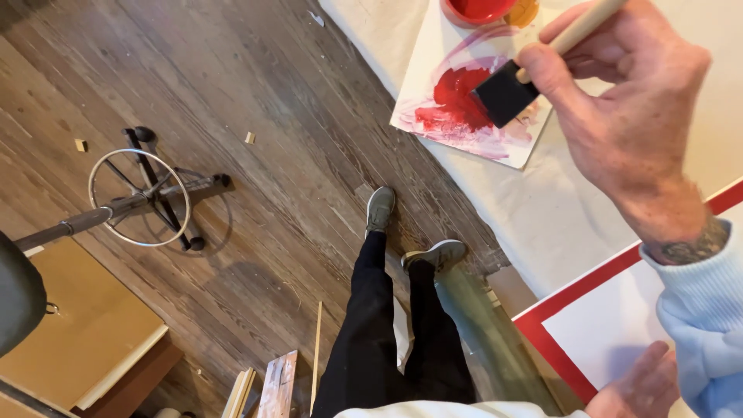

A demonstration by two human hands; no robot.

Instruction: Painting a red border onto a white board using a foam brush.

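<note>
- Right hand [619,116]: my grip is clamped on the pale wooden handle of a foam brush [507,91], fingers wrapped round the stick near its lower end; the wrist comes out of a light blue sleeve [704,310].
- Foam brush: black wedge-shaped head, tilted, held over the right edge of the paint-smeared sheet [464,116]; I cannot tell whether the head touches the sheet or hangs just above it.
- Paint-smeared sheet: a white sheet lying on the surface [542,209], carrying a solid red patch with pink strokes fanning out around it.
- Red dish [476,9]: a round container of red paint at the top edge of the view, resting on the far end of the sheet, with an amber-coloured object just beside it, mostly cut off.
- Surface: covered in off-white cloth, running diagonally across the right side of the view.
- White panel with red border [611,325]: lies flat on the surface, near me, below my right wrist.
- Left hand [638,387]: rests at the near edge of the panel, only partly in view; I cannot tell whether its grip is apart or together.
- Floor [271,155]: dark wood boards; my two legs in black trousers and grey shoes [379,207] stand beside the surface.
- Stool base [143,197]: metal ring and castors, well apart to the left.
</note>
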